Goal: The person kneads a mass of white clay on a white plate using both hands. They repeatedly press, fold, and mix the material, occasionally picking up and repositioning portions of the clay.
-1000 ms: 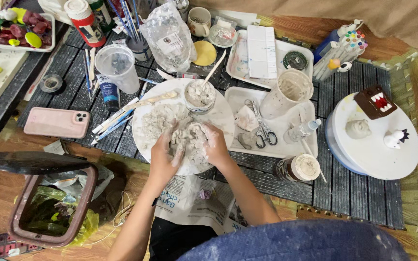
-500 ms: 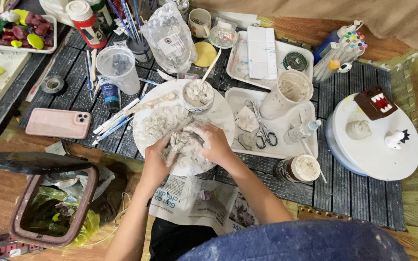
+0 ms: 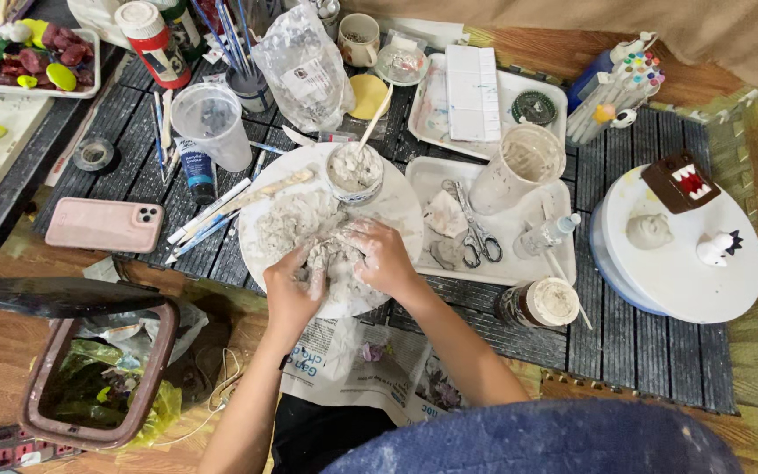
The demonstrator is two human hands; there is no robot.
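Your left hand point(image 3: 293, 294) and right hand point(image 3: 381, 254) both press into a grey clay lump point(image 3: 333, 261) on the round white board point(image 3: 396, 200), fingers clay-smeared. A clay-filled cup point(image 3: 353, 171) with a stick stands just behind. Scissors point(image 3: 473, 233) lie in the white tray point(image 3: 519, 263) to your right; a pink phone point(image 3: 103, 225) lies on the dark table point(image 3: 633, 338) to your left.

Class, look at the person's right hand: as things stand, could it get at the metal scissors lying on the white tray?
Probably yes. The right hand rests on the grey clay lump, with the metal scissors uncovered on the white tray just beside it.
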